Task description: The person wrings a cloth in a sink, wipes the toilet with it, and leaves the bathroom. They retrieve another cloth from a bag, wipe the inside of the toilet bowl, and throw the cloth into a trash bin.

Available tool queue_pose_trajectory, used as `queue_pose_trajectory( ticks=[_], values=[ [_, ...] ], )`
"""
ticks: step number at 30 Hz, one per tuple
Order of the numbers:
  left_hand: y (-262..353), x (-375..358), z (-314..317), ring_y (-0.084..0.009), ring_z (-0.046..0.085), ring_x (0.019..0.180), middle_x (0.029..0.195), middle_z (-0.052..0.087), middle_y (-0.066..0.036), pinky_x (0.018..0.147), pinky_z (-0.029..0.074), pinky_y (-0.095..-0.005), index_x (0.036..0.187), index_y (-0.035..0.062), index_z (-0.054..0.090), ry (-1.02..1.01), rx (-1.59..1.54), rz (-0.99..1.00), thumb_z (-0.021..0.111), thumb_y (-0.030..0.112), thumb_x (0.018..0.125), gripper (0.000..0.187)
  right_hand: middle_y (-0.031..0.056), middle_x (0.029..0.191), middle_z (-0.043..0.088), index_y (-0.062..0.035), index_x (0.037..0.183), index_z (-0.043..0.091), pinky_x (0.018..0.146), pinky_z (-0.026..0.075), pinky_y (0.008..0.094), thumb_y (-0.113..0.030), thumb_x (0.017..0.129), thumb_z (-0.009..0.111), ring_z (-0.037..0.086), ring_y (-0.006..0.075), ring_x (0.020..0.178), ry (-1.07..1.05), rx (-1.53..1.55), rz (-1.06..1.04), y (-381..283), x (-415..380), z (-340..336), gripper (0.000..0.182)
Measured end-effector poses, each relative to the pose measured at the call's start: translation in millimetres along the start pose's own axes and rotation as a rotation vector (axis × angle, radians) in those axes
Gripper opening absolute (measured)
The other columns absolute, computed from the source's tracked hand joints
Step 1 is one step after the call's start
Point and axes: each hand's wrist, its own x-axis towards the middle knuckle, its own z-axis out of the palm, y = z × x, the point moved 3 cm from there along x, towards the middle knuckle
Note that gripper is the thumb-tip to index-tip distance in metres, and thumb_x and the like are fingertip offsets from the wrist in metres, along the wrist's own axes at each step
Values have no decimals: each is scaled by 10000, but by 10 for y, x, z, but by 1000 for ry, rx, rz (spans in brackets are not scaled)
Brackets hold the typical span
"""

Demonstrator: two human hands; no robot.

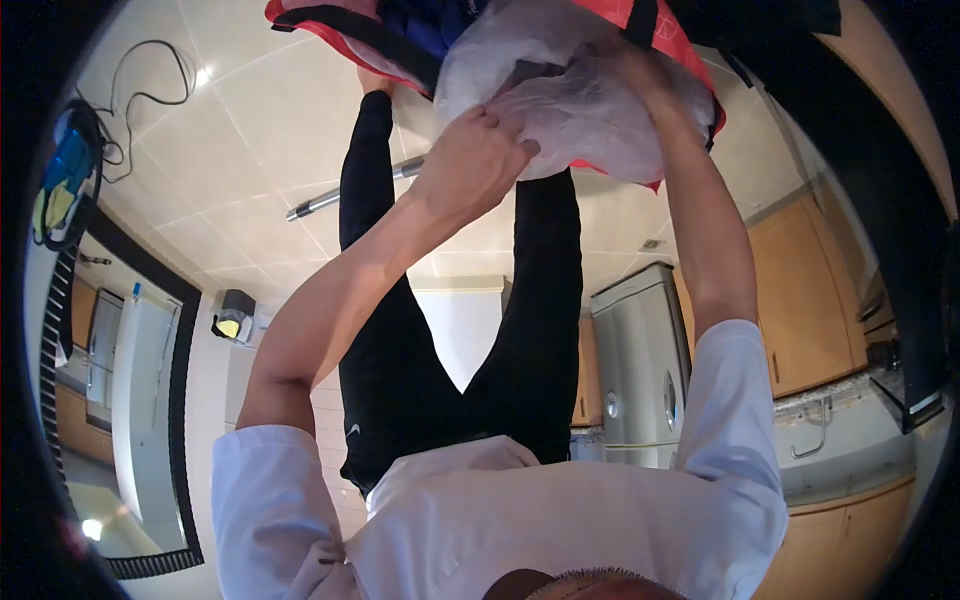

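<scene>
A translucent white plastic bag (590, 120) hangs at the top, over a red bag with black straps (690, 45) that has dark blue fabric (425, 30) inside. My left hand (475, 165) is closed on the near left edge of the plastic bag, fingers bunched. My right hand (640, 75) reaches into or behind the plastic at the upper right; its fingers are hidden by the film. A dark patch shows through the bag's opening between my two hands.
A silver tube (320, 204) lies on the tiled floor behind my leg. A cable (130, 100) and a blue and yellow item (65, 180) are at the far left, above a black-framed mirror (185, 400). A fridge (640, 360) and wooden cabinets (805, 300) stand at right.
</scene>
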Motion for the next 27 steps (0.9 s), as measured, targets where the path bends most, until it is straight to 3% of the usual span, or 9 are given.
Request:
queue_pose_trajectory(
  ticks=[4,6,9,14,18,21,23,26,27],
  values=[
    [14,86,-348,-329,716,800,922,721,-156,822,539,-455,1034,47,720,-8,-20,-149,625,46,819,235,152,1203,673,-144,1129,715,883,551,499,-275,988,531,685,381,1018,-97,172,-173,-639,28,-198,266],
    [10,123,-457,-339,712,754,897,719,-162,783,546,-448,1019,40,718,-7,1,-135,620,39,820,222,164,1211,685,-123,1126,720,910,547,488,-239,963,567,687,384,1043,-460,-39,-93,-1107,-45,-305,252],
    [67,149,-555,-349,707,705,843,713,-171,742,554,-437,991,32,716,-42,22,-113,607,22,823,201,196,1237,682,-83,1155,706,942,534,477,-213,925,608,656,380,1141,-617,-110,9,-1173,-57,122,282],
    [193,109,-458,-305,717,754,802,712,-152,761,563,-412,940,48,743,-42,-41,-101,624,59,855,146,231,1279,663,-40,1203,688,980,512,466,-206,918,592,612,362,1243,-175,228,266,-814,-42,582,343],
    [106,112,-303,-300,722,810,867,726,-154,830,557,-407,973,42,747,92,-39,-98,607,58,862,179,233,1300,651,-21,1194,692,1020,494,455,-202,918,605,611,363,1249,-225,420,171,-699,-8,516,341],
    [57,146,-435,-309,727,830,910,739,-153,875,547,-425,1057,44,743,-16,22,-128,571,14,849,272,235,1315,641,-7,1188,696,1049,480,447,-199,919,614,610,364,1254,-387,491,148,-807,-132,5,340],
    [5,156,-448,-328,726,844,930,742,-164,905,542,-439,1080,41,728,-58,83,-140,569,-27,817,315,235,1349,622,-12,1203,693,1075,456,424,-195,928,604,581,355,1290,-431,726,80,-463,-164,599,341],
    [0,185,-456,-333,723,846,925,741,-167,906,542,-439,1059,41,727,-52,152,-163,585,-31,806,299,129,1345,614,-74,1230,668,1143,361,326,-239,1041,451,548,262,1289,-367,398,-296,-809,-222,184,332],
    [4,191,-458,-334,723,848,921,739,-169,905,542,-440,1050,43,728,-75,192,-184,593,-33,799,295,184,1342,619,-58,1265,658,1131,377,341,-239,1015,509,558,298,1287,-263,500,-116,-676,-256,498,343]
  ],
)
